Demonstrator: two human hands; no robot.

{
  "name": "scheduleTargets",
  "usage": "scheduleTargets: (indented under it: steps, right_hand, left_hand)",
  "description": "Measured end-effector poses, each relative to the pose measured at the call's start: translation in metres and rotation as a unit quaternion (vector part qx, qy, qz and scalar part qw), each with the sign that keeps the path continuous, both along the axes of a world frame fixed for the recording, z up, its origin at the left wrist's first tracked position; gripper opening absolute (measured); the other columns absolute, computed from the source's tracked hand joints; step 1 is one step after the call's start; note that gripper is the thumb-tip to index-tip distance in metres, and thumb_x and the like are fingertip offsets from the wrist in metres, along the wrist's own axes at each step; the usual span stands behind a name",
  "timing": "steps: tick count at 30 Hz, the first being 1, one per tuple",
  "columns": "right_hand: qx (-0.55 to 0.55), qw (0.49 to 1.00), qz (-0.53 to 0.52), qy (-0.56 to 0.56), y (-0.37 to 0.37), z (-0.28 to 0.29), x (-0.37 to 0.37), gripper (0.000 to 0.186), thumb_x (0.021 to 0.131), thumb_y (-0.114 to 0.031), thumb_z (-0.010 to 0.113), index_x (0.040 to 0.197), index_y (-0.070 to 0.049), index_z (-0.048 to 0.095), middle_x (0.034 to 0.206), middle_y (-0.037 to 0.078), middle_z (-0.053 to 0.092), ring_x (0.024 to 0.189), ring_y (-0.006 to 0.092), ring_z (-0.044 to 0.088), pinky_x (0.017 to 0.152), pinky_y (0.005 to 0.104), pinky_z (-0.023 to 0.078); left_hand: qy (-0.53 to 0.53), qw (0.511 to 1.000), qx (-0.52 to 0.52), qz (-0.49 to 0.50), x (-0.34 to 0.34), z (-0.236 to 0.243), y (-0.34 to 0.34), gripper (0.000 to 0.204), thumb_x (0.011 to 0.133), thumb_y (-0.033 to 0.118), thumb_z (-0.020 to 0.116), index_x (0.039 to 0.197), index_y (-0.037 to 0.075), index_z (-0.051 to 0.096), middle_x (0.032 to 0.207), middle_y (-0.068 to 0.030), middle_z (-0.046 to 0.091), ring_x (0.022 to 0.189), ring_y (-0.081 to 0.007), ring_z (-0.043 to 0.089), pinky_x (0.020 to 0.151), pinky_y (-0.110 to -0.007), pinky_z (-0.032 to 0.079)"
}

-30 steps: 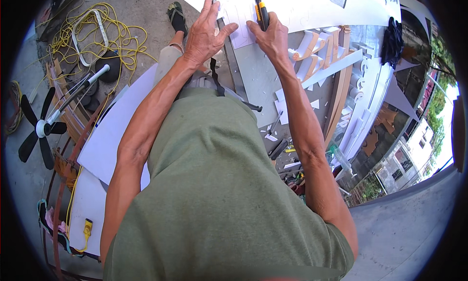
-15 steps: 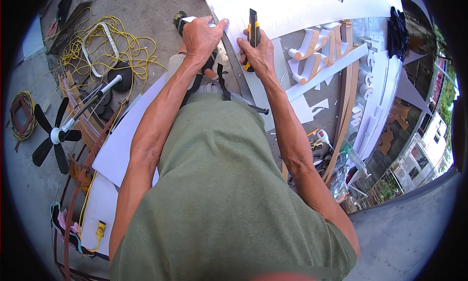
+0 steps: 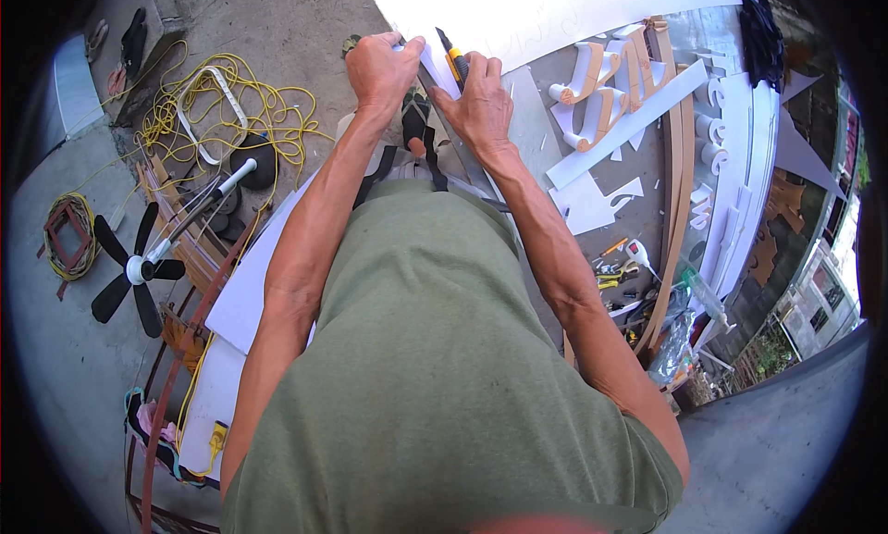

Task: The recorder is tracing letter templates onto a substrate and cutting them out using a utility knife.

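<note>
My left hand is closed at the top middle, pinching the edge of a thin white piece whose shape is mostly hidden by my fingers. To its right, my right hand is wrapped round a yellow-and-black utility knife. The knife's dark tip points up and to the left. Under and between my hands, a narrow white strip runs beside the large white sheet, which bears faint drawn lines. I cannot tell whether the blade touches anything.
Right of my hands lie white-and-tan raised letters, a long white strip and white offcuts. Pliers sit near my right forearm. Leftward are a tangled yellow cord and a black-bladed fan.
My right hand has turned over, so its back shows, and the knife has tipped from upright to leaning left. My left hand keeps its pinch. The view has shifted slightly.
</note>
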State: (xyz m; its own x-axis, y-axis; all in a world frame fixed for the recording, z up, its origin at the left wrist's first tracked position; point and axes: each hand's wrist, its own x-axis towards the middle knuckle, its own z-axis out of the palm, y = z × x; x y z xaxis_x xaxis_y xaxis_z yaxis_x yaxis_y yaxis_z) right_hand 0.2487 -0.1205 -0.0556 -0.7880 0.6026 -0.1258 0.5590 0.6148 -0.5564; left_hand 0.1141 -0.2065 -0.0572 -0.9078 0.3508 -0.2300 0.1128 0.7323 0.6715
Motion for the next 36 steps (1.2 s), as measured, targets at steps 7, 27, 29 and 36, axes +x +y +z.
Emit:
scheduleTargets:
  steps: [7,27,29,36]
  right_hand:
    - [0.009,1.000,0.018,0.020,-0.006,-0.009,0.000,0.045,0.078,-0.020,0.076,0.111,-0.001,0.051,0.104,0.017,0.050,0.074,0.0367,0.067,0.062,0.0493,0.055]
    - [0.019,0.988,-0.071,0.134,0.074,0.017,0.013,0.020,0.083,-0.017,0.072,0.085,-0.001,0.060,0.076,0.013,0.058,0.064,0.0291,0.060,0.062,0.0411,0.048]
    - [0.100,0.987,-0.073,0.101,0.099,0.017,0.003,0.018,0.083,-0.015,0.072,0.088,-0.002,0.060,0.081,0.011,0.060,0.067,0.0285,0.063,0.062,0.0413,0.050]
    - [0.249,0.965,-0.076,0.037,0.195,0.017,-0.023,0.017,0.082,-0.014,0.073,0.093,-0.005,0.064,0.091,0.009,0.066,0.075,0.0284,0.071,0.065,0.0418,0.055]
  left_hand:
    - [-0.118,0.989,0.059,0.066,-0.011,0.006,0.001,0.039,0.075,0.025,0.083,0.104,-0.001,0.078,0.094,-0.0182,0.078,0.085,-0.0241,0.076,0.080,-0.033,0.057]
    - [-0.020,0.983,0.124,-0.135,-0.016,0.030,-0.026,0.035,0.087,0.001,0.061,0.119,0.008,0.074,0.103,-0.0140,0.076,0.083,-0.0173,0.074,0.076,-0.030,0.059]
    - [0.054,0.952,0.186,-0.238,-0.020,0.018,-0.031,0.043,0.089,-0.011,0.051,0.122,0.006,0.071,0.114,-0.0096,0.074,0.080,-0.0157,0.072,0.073,-0.027,0.059]
    - [-0.004,0.947,0.229,-0.225,-0.040,0.046,-0.023,0.048,0.086,-0.012,0.049,0.127,0.006,0.069,0.112,-0.0095,0.068,0.074,-0.0121,0.069,0.061,-0.024,0.055]
